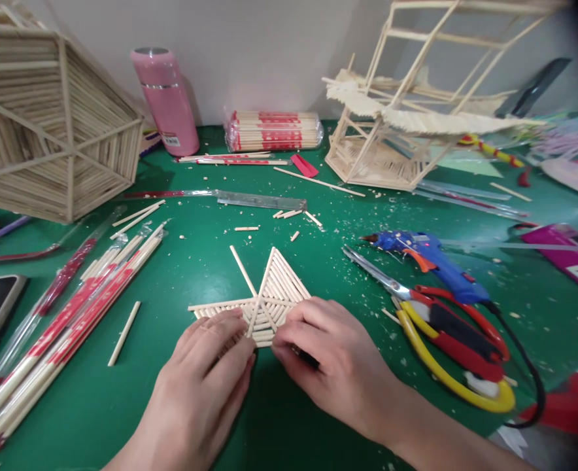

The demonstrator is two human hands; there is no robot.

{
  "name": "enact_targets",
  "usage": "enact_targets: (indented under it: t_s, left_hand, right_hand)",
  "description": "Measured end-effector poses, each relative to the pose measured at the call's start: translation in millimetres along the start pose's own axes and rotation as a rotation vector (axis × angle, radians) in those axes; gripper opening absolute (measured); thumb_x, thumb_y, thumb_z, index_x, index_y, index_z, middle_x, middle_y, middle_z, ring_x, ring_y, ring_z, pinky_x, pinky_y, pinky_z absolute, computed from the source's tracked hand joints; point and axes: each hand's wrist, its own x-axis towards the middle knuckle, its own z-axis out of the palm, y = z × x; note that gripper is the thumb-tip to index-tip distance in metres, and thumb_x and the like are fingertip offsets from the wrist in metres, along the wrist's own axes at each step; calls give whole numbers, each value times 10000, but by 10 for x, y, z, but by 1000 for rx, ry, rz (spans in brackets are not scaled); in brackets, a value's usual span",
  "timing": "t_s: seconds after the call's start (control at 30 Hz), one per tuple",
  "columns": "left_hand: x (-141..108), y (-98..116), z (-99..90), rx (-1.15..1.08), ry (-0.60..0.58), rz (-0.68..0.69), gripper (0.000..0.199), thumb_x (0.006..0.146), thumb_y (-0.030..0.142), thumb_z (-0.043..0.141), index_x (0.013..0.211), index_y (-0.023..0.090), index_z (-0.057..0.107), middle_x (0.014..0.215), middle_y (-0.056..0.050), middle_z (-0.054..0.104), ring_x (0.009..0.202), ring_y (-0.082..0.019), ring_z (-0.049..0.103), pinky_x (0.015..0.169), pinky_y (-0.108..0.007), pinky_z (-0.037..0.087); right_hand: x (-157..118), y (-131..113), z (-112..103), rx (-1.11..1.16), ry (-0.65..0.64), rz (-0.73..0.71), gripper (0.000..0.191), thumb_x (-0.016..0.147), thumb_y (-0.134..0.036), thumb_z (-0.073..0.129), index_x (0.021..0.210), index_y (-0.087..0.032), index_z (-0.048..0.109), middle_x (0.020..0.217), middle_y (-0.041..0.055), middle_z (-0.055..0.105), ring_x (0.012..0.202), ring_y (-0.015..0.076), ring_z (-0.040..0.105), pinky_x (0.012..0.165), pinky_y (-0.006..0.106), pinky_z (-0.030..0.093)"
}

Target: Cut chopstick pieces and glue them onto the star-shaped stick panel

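A small panel of short wooden sticks [284, 281] lies on the green table in front of me, with sticks laid side by side between ribs that cross near its middle. One rib sticks out at its upper left. My left hand [205, 366] is closed over the panel's lower left part, its fingertips pressed down near the crossing. At the lower right edge, my right hand [333, 356] grips the panel between thumb and bent fingers. Both hands hide parts of the panel. A loose short stick [124, 333] lies left of my left hand.
To the right lie a blue glue gun [429, 258], scissors [382, 275] and red-and-yellow-handled cutters [458, 340]. Packaged chopsticks [83, 314] lie left. Behind stand a stick framework [382, 150], a pink bottle [166, 101] and a large stick panel [68, 131].
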Motion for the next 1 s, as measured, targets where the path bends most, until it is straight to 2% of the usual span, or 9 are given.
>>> enact_targets:
  t_s: [0.13,0.27,0.7,0.83,1.0]
  left_hand:
    - [4,4,12,144,13,100,166,827,78,479,811,158,623,861,-61,690,889,-231,636,749,-367,493]
    - [-15,6,6,200,-17,167,187,847,100,452,848,139,635,901,-79,704,936,-264,633,770,-396,493]
    - [-26,11,7,211,-16,168,190,840,87,449,856,132,633,891,-79,702,931,-254,634,746,-376,520]
    - [-27,7,21,182,7,154,170,843,100,456,886,131,618,888,-76,704,928,-252,637,757,-386,517]
    - [-34,-4,32,152,18,131,157,842,110,474,928,130,604,914,-84,701,939,-250,634,772,-393,515]
  right_hand:
    - [7,2,-2,5,-26,19,128,852,-185,499,752,-188,578,754,4,567,741,145,499,640,294,325]
    - [7,3,-3,2,-35,30,131,854,-180,497,749,-187,576,751,3,560,743,146,493,644,295,321]
    - [29,-3,-22,-4,-25,40,143,853,-183,495,745,-188,589,740,6,562,724,145,502,637,287,343]
    - [19,-10,-25,37,3,45,53,813,-170,538,806,-192,585,790,9,577,771,154,520,678,292,370]
    - [-9,-30,-27,59,-15,69,84,770,-135,546,832,-188,565,831,21,570,813,174,514,696,310,381]
